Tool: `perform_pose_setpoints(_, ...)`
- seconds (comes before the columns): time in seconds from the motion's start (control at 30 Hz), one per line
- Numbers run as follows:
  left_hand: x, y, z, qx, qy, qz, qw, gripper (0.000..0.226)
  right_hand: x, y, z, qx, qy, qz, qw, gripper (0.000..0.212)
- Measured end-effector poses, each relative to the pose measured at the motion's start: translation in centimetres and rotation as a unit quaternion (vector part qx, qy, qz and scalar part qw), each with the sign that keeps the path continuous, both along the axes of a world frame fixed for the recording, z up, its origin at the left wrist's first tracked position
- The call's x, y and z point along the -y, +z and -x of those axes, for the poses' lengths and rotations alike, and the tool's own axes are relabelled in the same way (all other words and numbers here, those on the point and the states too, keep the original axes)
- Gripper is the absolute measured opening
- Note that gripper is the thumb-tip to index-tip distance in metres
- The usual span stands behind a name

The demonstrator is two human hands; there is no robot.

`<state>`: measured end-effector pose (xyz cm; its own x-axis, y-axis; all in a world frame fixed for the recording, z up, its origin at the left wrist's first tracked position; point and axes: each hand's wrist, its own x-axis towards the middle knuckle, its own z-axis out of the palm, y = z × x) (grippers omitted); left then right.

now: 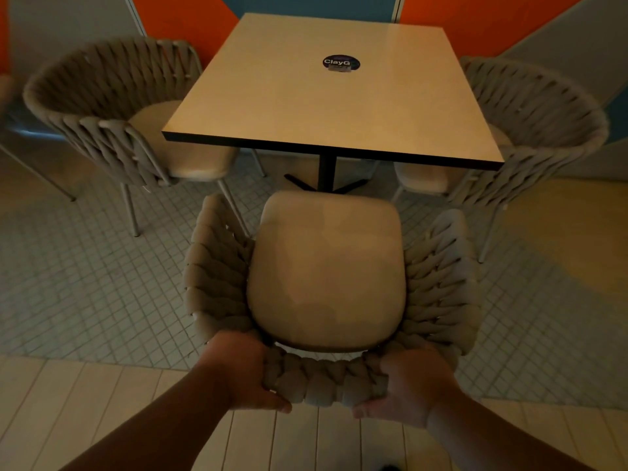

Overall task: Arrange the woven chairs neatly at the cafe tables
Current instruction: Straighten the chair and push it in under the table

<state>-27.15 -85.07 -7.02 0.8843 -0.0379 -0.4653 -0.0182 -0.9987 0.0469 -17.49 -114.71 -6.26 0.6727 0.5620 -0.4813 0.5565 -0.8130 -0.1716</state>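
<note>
A woven chair (328, 277) with a cream seat cushion stands right below me, facing the square cafe table (326, 96). Its seat front is just short of the table's near edge. My left hand (241, 372) grips the left part of the braided backrest rim, thumb underneath. My right hand (411, 385) grips the right part of the same rim. A second woven chair (112, 107) sits at the table's left side, its seat partly under the top. A third woven chair (530, 130) sits at the right side, its seat mostly hidden by the table.
The table stands on a black pedestal base (326, 180) and carries a round dark sticker (341, 63). Behind it rises a wall (475, 22) painted orange, blue and grey. Small mesh-pattern tiles (85, 283) cover the floor around the chairs; pale planks (136, 419) lie nearest me.
</note>
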Motion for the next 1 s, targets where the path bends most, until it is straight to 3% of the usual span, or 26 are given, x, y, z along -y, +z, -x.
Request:
perform_pose_setpoints(0.3,-1.9,0.1,-0.2,0.004,0.002,-0.013,1.000,0.097,-2.0,0.2,-0.8,0.016,0.027,0.004,0.999,0.105)
perform_pose_setpoints(0.47,-3.6,0.0,-2.1,0.013,0.003,-0.016,1.000,0.095,-3.6,0.2,-2.8,0.025,0.042,0.012,0.999,0.113)
perform_pose_setpoints(0.73,-8.5,-0.2,-3.2,-0.005,0.014,-0.053,0.998,0.104,-7.8,-0.8,-2.3,0.018,0.003,0.015,1.000,0.098)
perform_pose_setpoints(0.83,-8.5,-0.2,-2.9,0.009,0.017,-0.059,0.998,0.105,-7.4,-0.8,-1.9,0.022,-0.013,-0.039,0.999,0.102)
perform_pose_setpoints(0.9,-8.4,-0.3,-2.4,0.036,0.016,-0.051,0.998,0.112,-6.8,-0.3,-1.8,0.022,-0.086,-0.138,0.986,0.085)
perform_pose_setpoints(0.97,-8.2,-0.4,-1.9,0.152,0.150,0.055,0.975,0.114,-5.7,-0.4,-2.8,0.122,-0.174,-0.220,0.952,0.061)
perform_pose_setpoints(1.0,-8.2,-0.5,-1.9,0.232,0.273,0.129,0.925,0.112,-5.1,-0.5,-3.9,0.194,-0.231,-0.207,0.931,0.068)
